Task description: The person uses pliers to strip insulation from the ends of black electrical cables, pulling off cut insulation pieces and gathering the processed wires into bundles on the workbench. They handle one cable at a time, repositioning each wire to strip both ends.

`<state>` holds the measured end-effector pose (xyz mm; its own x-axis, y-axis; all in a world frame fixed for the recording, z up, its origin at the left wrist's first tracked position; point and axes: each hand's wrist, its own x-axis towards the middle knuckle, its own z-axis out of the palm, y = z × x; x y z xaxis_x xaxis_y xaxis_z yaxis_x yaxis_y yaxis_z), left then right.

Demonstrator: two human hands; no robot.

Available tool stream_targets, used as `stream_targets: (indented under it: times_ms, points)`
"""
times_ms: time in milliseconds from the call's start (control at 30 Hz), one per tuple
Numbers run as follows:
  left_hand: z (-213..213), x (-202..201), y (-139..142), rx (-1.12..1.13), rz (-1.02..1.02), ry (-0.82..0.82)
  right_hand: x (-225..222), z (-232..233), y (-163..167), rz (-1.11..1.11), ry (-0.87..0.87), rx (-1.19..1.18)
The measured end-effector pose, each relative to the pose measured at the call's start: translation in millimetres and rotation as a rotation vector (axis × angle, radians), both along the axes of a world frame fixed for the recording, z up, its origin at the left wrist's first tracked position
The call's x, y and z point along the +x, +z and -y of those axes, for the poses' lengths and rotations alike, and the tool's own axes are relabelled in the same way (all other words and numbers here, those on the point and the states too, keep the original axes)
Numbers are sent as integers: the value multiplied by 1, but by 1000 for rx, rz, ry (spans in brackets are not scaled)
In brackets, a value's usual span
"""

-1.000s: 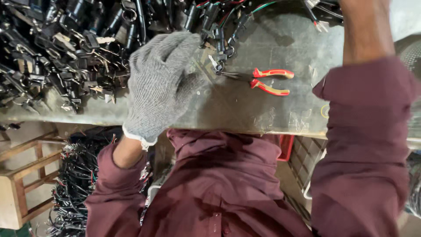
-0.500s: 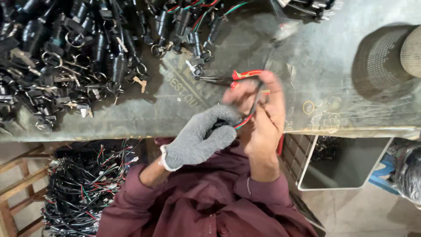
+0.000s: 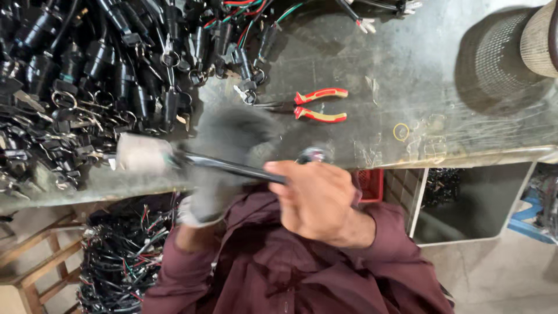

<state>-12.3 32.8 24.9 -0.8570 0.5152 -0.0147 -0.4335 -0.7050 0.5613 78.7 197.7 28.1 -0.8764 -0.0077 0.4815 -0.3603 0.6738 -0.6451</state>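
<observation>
Basically, left hand (image 3: 224, 157), grey-gloved and blurred, curled around a black cable (image 3: 226, 166) with a pale end, held over the bench edge (image 3: 465, 157). Right hand (image 3: 317, 200), bare, fist closed on the same cable. Red-yellow pliers (image 3: 319, 104) lay near.

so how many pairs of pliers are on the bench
1. The red-and-yellow-handled pliers lie on the grey bench, just beyond the gloved left hand, right of the black parts pile. More could be buried in that pile.
</observation>
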Motion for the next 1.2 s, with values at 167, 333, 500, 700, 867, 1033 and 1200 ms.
stream_targets:
  times_ms: [167,333,500,700,867,1033,1200]
  points:
    - [23,13,-22,109,40,73,-16,20,-26,69,2,225]
    - [16,41,-49,-271,15,210,-29,-1,0,-40,-26,276]
    - [-4,59,-32,-787,-971,162,-31,-30,49,245,355,-646]
    - [-30,55,1,-460,-588,-589,-25,-56,75,284,469,-1373]
    - [-20,29,-3,-607,-1056,-298,-17,-79,39,154,435,-1394]
    - [0,14,-22,-322,-278,-336,-46,-63,18,-32,155,-1933]
    - [30,-5,-25,-580,-109,-270,-39,-14,-48,597,325,-762]
